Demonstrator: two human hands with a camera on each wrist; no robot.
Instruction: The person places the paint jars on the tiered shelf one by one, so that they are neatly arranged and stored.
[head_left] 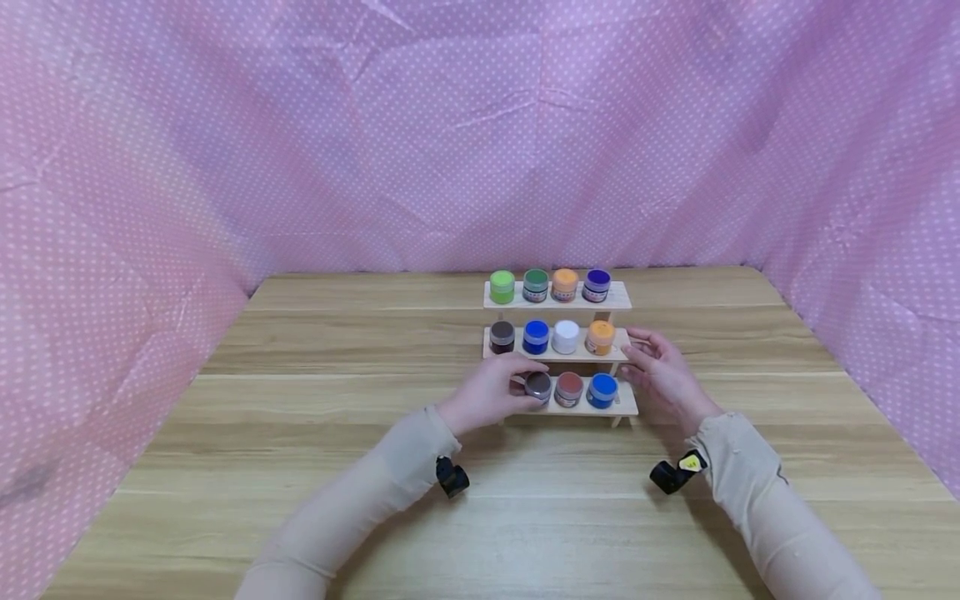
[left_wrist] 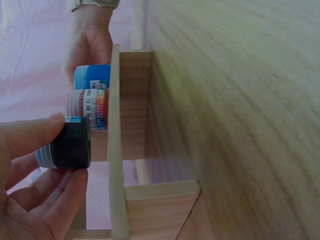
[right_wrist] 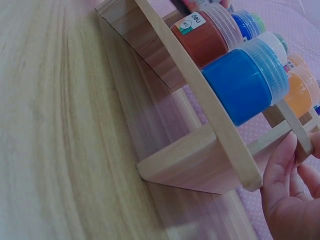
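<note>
A three-tier wooden display rack (head_left: 626,407) holds small paint jars with clear lids. My left hand (head_left: 491,392) grips a dark, nearly black paint jar (left_wrist: 71,143) between thumb and fingers, at the lowest tier. In the left wrist view its base is slightly apart from the shelf board. Beside it on that tier stand a reddish-brown jar (right_wrist: 202,42) and a blue jar (right_wrist: 240,85). My right hand (head_left: 666,375) pinches the right end of the middle tier's board, seen close in the right wrist view, where the hand (right_wrist: 292,195) is partly cut off.
On the middle tier stand a dark brown jar (head_left: 502,337), a blue jar (head_left: 536,337), a white jar (head_left: 566,337) and an orange jar (head_left: 600,337). Several more jars line the top tier (head_left: 618,296). Behind the wooden table (head_left: 337,350) hangs a pink dotted cloth (head_left: 480,167).
</note>
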